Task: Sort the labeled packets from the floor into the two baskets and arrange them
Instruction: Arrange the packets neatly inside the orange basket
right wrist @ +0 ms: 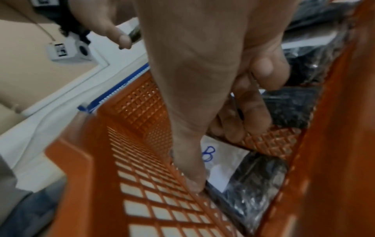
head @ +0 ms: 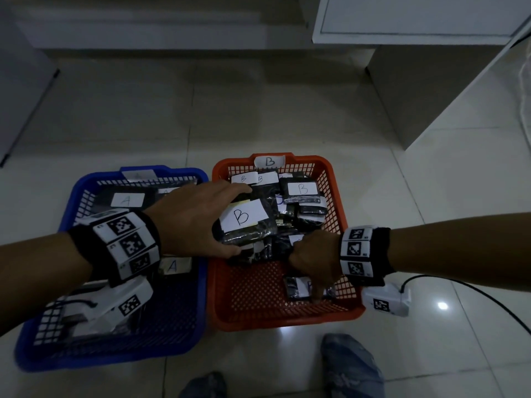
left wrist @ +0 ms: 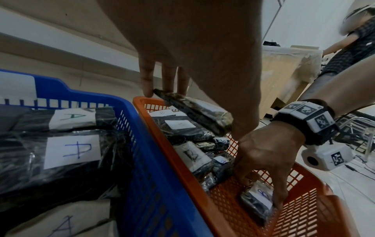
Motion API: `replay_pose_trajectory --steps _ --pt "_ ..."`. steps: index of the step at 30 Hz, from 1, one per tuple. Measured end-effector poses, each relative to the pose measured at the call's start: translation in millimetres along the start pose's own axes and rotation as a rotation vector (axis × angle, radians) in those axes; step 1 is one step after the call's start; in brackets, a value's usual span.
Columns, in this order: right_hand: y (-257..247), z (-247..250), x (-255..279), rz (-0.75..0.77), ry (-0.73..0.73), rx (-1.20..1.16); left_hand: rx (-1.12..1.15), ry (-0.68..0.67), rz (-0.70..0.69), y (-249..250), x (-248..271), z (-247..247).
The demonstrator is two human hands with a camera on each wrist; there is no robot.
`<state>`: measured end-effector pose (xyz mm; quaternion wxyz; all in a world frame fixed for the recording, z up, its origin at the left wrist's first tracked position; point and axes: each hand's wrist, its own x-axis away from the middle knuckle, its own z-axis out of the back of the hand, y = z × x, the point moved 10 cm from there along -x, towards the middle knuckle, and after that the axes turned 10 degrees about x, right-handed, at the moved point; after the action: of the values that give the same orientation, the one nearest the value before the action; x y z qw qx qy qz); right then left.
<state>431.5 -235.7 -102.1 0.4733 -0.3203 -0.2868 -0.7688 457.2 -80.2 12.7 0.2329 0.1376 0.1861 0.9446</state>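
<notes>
An orange basket [head: 287, 321] tagged B holds several black packets with white B labels, piled at its far end. My left hand [head: 240, 220] grips a large B packet [head: 258, 226], fingers on its far edge and thumb on its near edge; it is tilted above the pile in the left wrist view [left wrist: 201, 112]. My right hand [head: 311, 285] pinches a small B packet [head: 296, 288] lying alone on the basket floor at the front right, thumb [right wrist: 193, 184] at one edge. The blue basket [head: 115, 360] on the left holds A packets [left wrist: 71, 150].
A white cabinet [head: 416, 21] stands at the back right on the tiled floor. A black cable [head: 474, 294] runs across the tiles right of the orange basket. My jeans-clad knees [head: 350, 366] are just in front of the baskets. Another person [left wrist: 349, 48] stands beyond.
</notes>
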Motion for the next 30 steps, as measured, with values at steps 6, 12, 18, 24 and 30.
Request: replay_pose_trajectory --steps 6,12,18,24,30 --pt "7.3 -2.2 0.5 0.03 -0.02 -0.023 0.002 -0.012 -0.002 0.4 -0.6 -2.2" --pt "24.2 -3.3 1.4 -0.056 -0.006 -0.195 0.033 -0.037 -0.029 6.6 -1.1 -6.0" --pt "79.0 71.5 50.4 -0.177 0.481 -0.337 0.029 0.007 -0.126 25.5 -10.6 -6.2" --pt "60.5 94.4 70.4 0.028 0.653 -0.453 0.052 -0.002 -0.125 39.7 -25.5 -10.4" --pt "49.5 77.5 52.7 0.003 0.597 -0.425 0.207 -0.098 -0.076 45.6 -31.3 -18.0"
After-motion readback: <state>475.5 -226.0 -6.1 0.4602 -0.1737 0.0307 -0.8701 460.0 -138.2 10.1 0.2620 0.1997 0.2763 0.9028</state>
